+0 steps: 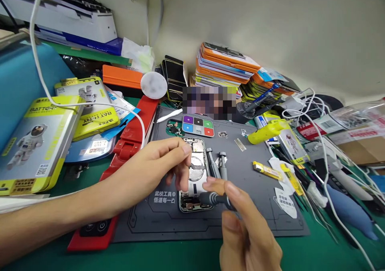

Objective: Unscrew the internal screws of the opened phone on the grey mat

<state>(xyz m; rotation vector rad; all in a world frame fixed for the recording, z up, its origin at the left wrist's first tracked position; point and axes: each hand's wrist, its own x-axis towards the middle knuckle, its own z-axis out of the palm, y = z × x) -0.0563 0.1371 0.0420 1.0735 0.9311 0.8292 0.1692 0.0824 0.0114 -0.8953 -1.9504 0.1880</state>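
Note:
An opened phone [197,188] lies on the grey work mat [240,223], its inner parts and a round coil showing. My left hand [168,158] hovers over its left side, fingers curled and thumb against the forefinger; whatever it may pinch is hidden. In my right hand [249,227], at the phone's lower right, a dark grey screwdriver [215,199] points left between the fingers, its tip over the phone's lower part. Two more grey screwdrivers [223,166] rest just right of the phone.
Behind the phone sits a coloured screw tray [198,125] beside a green circuit board [175,128]. A red clamp-like tool [129,142] and battery boxes [36,142] stand left. Rightward are a yellow bottle [268,131], a yellow cutter [267,170], tweezers and white cables [325,166].

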